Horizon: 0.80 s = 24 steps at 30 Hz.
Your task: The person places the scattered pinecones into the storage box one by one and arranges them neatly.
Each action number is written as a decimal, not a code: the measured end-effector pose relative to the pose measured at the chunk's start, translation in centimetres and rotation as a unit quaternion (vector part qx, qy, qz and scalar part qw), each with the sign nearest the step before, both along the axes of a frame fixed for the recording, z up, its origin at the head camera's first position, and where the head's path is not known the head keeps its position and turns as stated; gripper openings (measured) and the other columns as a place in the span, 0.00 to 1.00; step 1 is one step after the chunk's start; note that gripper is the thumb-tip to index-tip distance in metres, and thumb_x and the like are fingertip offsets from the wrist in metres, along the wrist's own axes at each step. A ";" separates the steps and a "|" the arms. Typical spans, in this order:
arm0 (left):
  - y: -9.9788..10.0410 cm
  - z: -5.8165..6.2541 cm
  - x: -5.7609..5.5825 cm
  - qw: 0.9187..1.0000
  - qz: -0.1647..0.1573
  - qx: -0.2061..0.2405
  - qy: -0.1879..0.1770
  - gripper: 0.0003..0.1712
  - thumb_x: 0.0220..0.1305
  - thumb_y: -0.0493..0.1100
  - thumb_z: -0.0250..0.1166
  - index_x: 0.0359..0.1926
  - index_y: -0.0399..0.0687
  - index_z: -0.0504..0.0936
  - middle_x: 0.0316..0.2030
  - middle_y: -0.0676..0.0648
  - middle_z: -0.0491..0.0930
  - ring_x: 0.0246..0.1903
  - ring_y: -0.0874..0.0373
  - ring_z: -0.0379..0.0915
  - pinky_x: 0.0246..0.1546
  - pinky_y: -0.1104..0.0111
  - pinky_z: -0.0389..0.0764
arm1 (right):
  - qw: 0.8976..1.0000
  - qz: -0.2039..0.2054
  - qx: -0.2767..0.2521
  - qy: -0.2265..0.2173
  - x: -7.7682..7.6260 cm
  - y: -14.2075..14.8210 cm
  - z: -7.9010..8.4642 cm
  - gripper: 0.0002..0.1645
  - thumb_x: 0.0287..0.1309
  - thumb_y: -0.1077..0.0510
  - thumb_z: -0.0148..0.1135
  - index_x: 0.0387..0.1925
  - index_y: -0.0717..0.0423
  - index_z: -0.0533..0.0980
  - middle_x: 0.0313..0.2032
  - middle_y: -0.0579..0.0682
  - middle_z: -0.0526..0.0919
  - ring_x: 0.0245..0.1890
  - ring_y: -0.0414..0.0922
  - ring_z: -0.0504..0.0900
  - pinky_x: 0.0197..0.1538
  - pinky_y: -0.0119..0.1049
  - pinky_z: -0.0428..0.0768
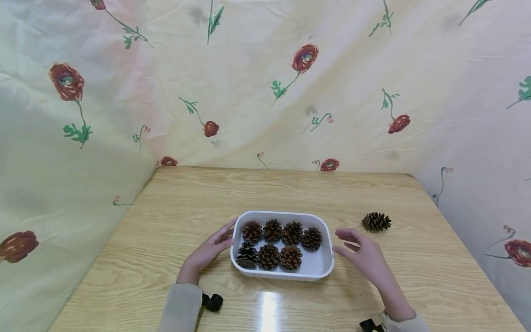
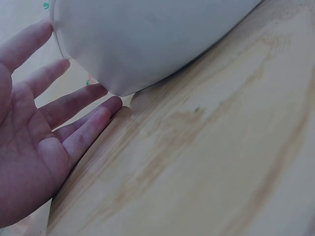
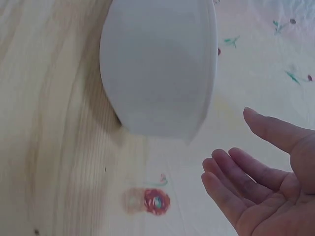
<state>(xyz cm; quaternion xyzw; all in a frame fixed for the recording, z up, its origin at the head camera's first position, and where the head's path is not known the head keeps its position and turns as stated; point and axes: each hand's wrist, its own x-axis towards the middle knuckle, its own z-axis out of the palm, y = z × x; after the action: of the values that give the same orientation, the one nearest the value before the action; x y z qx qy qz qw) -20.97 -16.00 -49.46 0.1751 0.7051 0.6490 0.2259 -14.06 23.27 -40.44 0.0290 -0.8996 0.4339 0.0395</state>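
A white rectangular tray (image 1: 315,265) with rounded corners stands on the wooden table, holding several brown pine cones (image 1: 268,256) in two rows. Its right front corner shows bare bottom. My left hand (image 1: 209,251) is at the tray's left end, fingers spread and loosely extended; in the left wrist view the fingertips meet or nearly meet the white wall (image 2: 147,39). Beyond the right end, my right hand (image 1: 365,253) has its fingers relaxed and holds nothing. The right wrist view shows a gap between that hand (image 3: 266,182) and the tray (image 3: 157,69).
One loose pine cone (image 1: 376,222) lies on the table (image 1: 199,189), behind and to the right of my right hand. Pale cloth (image 1: 249,92) printed with red flowers hangs behind the table and at both sides. Black wrist straps (image 1: 213,302) show at both sleeves.
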 end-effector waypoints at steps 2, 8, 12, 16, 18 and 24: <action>0.0 0.0 0.0 1.000 -0.001 0.002 0.000 0.37 0.73 0.43 0.53 0.77 0.56 0.47 0.74 0.35 0.52 0.72 0.36 0.50 0.72 0.43 0.50 | 1.000 -0.010 0.014 0.001 -0.1 0.6 0.1 0.26 0.54 0.62 0.70 0.53 0.69 0.74 0.52 0.66 0.81 0.54 0.62 0.78 0.55 0.44 0.81; 0.0 -0.1 -0.1 1.000 -0.002 0.003 0.001 0.38 0.73 0.44 0.53 0.77 0.55 0.47 0.74 0.35 0.52 0.72 0.36 0.51 0.72 0.43 0.50 | 0.998 -0.037 0.044 -0.003 -0.1 2.5 0.0 0.28 0.57 0.56 0.68 0.56 0.67 0.73 0.54 0.65 0.79 0.57 0.61 0.76 0.55 0.43 0.80; 0.0 -0.2 0.0 1.000 0.001 0.000 -0.004 0.38 0.73 0.44 0.53 0.77 0.55 0.47 0.74 0.35 0.52 0.72 0.36 0.51 0.73 0.43 0.50 | 0.996 -0.054 0.064 -0.004 -0.3 3.9 -0.5 0.30 0.59 0.54 0.67 0.59 0.66 0.71 0.57 0.66 0.77 0.58 0.60 0.75 0.55 0.42 0.78; 0.0 -0.2 0.0 1.000 0.004 -0.004 -0.007 0.38 0.73 0.44 0.53 0.77 0.56 0.47 0.74 0.35 0.53 0.72 0.37 0.52 0.73 0.43 0.50 | 0.994 -0.080 0.072 -0.015 -0.5 5.4 -0.9 0.34 0.61 0.52 0.65 0.63 0.66 0.68 0.61 0.69 0.73 0.61 0.63 0.72 0.57 0.45 0.75; 0.0 -0.2 0.0 1.000 0.004 -0.005 -0.006 0.38 0.73 0.44 0.53 0.77 0.57 0.47 0.74 0.35 0.53 0.72 0.37 0.52 0.73 0.43 0.50 | 0.992 -0.106 0.066 -0.028 -0.7 6.2 -1.2 0.36 0.62 0.51 0.64 0.65 0.67 0.65 0.63 0.70 0.70 0.62 0.64 0.70 0.58 0.47 0.73; 0.0 -0.1 0.0 1.000 0.005 -0.005 -0.005 0.37 0.73 0.45 0.54 0.77 0.59 0.48 0.74 0.36 0.53 0.72 0.37 0.52 0.73 0.43 0.49 | 0.979 -0.190 0.033 -0.070 -1.6 8.4 -1.8 0.42 0.64 0.51 0.61 0.70 0.68 0.56 0.69 0.70 0.61 0.65 0.68 0.65 0.63 0.55 0.70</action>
<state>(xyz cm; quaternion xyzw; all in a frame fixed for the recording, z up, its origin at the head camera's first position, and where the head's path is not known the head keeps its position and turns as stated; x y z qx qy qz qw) -20.97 -16.03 -49.57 0.1669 0.7084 0.6472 0.2268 -15.68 31.66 -42.27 -0.1720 -0.9029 0.3898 0.0568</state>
